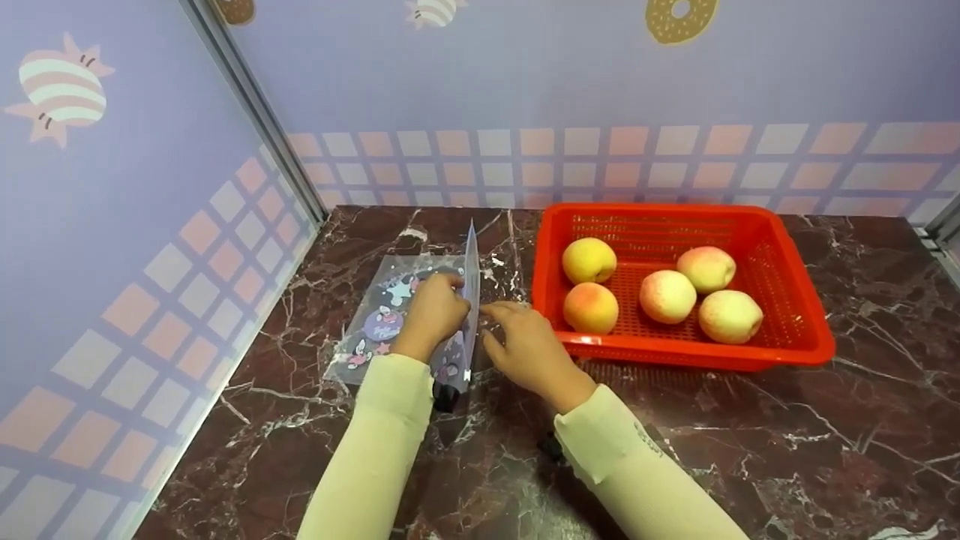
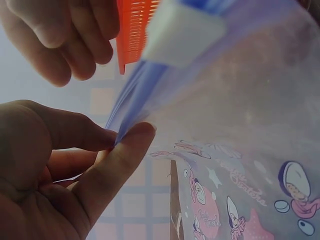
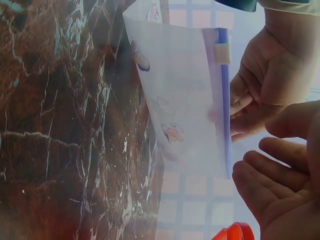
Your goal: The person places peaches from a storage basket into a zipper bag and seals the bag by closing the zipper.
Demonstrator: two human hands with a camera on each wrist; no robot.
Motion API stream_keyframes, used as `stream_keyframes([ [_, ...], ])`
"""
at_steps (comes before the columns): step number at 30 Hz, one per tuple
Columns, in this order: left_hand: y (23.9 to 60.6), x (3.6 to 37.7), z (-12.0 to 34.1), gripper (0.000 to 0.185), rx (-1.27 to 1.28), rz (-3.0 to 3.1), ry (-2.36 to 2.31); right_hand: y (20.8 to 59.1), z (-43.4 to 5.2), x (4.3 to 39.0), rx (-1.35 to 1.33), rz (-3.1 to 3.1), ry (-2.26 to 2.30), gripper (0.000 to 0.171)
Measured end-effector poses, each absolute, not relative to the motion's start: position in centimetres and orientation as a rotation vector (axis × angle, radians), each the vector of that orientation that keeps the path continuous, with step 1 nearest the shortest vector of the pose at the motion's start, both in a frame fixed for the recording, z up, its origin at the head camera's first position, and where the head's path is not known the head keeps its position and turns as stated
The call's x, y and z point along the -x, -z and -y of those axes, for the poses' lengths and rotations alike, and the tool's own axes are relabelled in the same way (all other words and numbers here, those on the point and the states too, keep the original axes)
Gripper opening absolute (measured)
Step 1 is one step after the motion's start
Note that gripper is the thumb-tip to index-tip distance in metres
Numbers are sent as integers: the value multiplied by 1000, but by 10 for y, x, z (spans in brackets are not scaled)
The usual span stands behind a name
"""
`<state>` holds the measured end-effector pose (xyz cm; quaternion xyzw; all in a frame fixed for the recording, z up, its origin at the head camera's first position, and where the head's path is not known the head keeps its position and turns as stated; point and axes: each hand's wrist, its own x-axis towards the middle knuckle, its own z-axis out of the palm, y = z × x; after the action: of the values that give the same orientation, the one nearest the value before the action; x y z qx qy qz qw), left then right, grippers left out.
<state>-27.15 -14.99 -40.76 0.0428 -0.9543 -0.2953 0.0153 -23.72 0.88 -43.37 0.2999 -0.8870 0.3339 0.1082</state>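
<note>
A clear zip bag (image 1: 384,319) printed with cartoon figures lies on the marble table, its blue zip edge (image 1: 472,277) lifted upright. My left hand (image 1: 457,291) pinches that edge between thumb and fingers; in the left wrist view my left hand (image 2: 122,135) pinches the blue strip (image 2: 140,90) below a white slider (image 2: 180,30). My right hand (image 1: 501,319) hovers just right of the edge, fingers relaxed, holding nothing. In the right wrist view my right hand (image 3: 272,172) lies open beside the bag (image 3: 175,100).
A red plastic basket (image 1: 806,330) with several peaches (image 1: 591,307) stands right of the bag, close to my right hand. Purple patterned walls (image 1: 112,247) close off the left and back. Dark marble table (image 1: 787,450) stretches toward the front and right.
</note>
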Motion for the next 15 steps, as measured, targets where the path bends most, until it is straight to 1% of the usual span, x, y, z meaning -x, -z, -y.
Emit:
stream_keyframes([
  [3,406,271,150,42,-129,2966,905,433,-6,237,-849,2610,-977,36],
  [10,404,269,149,32,-95,2944,869,434,-2,236,-798,2610,-970,40],
  [15,405,267,150,31,-90,2943,866,436,2,236,-752,2651,-965,46],
])
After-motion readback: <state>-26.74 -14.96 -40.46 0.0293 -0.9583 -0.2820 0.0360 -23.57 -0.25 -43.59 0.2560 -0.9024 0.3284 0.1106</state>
